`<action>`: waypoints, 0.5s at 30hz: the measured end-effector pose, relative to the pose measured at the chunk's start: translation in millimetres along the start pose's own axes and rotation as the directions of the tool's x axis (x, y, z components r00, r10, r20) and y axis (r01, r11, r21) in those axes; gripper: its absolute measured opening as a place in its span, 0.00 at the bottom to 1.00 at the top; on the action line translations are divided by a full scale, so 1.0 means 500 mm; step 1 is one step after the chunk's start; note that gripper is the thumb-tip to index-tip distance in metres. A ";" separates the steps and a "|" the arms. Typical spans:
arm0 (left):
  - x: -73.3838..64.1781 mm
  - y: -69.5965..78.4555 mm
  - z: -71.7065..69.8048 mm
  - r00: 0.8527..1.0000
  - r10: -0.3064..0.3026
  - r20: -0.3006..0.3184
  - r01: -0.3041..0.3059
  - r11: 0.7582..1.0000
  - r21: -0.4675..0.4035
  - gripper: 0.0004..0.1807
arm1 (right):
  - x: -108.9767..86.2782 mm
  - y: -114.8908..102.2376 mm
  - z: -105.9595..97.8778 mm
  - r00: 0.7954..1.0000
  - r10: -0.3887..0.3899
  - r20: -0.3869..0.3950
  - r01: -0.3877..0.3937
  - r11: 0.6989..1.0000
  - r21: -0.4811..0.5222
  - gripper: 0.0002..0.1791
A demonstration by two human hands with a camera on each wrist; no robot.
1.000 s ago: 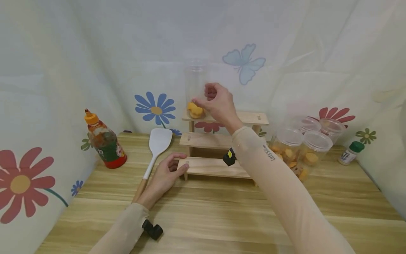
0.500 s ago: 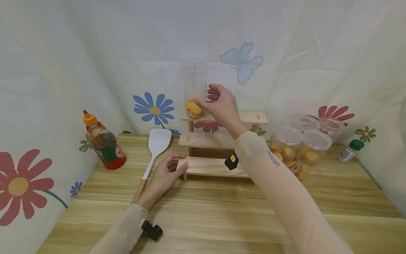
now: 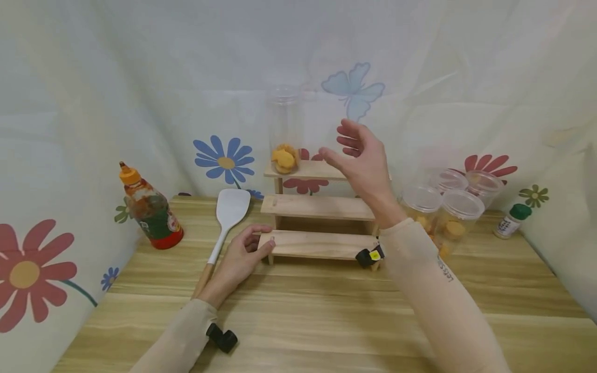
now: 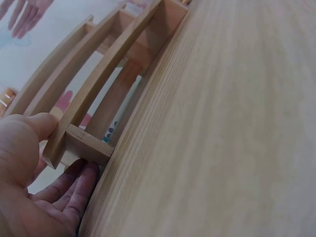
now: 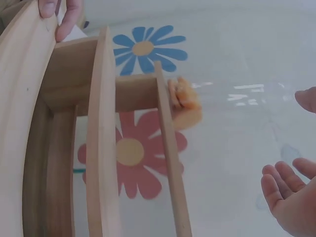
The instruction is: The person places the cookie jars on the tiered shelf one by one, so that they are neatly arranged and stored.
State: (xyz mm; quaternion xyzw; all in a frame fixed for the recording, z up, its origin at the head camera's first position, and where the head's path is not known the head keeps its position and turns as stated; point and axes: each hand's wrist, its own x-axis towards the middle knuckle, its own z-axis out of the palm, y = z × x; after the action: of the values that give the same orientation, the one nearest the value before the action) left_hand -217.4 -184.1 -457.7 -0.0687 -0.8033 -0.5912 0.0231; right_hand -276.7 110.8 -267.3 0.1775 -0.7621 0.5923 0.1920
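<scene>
A three-step wooden shelf (image 3: 322, 206) stands on the table against the curtain. My left hand (image 3: 243, 257) grips the left end of its lowest step; in the left wrist view the thumb (image 4: 42, 124) lies over the board and the fingers are at the leg below. On the left of the top step stands a tall clear jar (image 3: 284, 129) with a few orange-yellow cookies (image 3: 285, 158) at its bottom. My right hand (image 3: 366, 163) hovers over the top step to the right of that jar, apart from it, fingers spread and holding nothing.
Several clear lidded jars (image 3: 459, 207) with cookies stand right of the shelf, partly behind the right sleeve. A small green-capped shaker (image 3: 512, 221) is farther right. At left are a sauce bottle (image 3: 153, 212) and a white spatula (image 3: 232, 207) with its handle under the left wrist.
My right hand has moved away from the jar on the top step, to the right and slightly back, leaving the jar standing there. The left hand keeps its hold on the shelf.
</scene>
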 end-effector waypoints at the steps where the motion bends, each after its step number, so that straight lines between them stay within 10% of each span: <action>1: 0.000 0.001 0.001 1.000 0.000 0.001 0.000 1.000 0.000 0.21 | -0.005 0.000 -0.013 1.000 -0.013 -0.016 0.013 1.000 0.003 0.43; 15: 0.002 -0.003 0.001 1.000 -0.015 -0.001 0.015 1.000 0.025 0.22 | -0.093 0.004 -0.201 0.978 -0.037 -0.203 0.020 0.996 -0.084 0.42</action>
State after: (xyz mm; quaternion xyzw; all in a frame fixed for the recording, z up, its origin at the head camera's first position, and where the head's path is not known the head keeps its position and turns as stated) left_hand -218.8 -183.9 -458.9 -0.0620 -0.8112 -0.5811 0.0198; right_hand -229.1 210.8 -269.8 0.1185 -0.7591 0.5732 0.2848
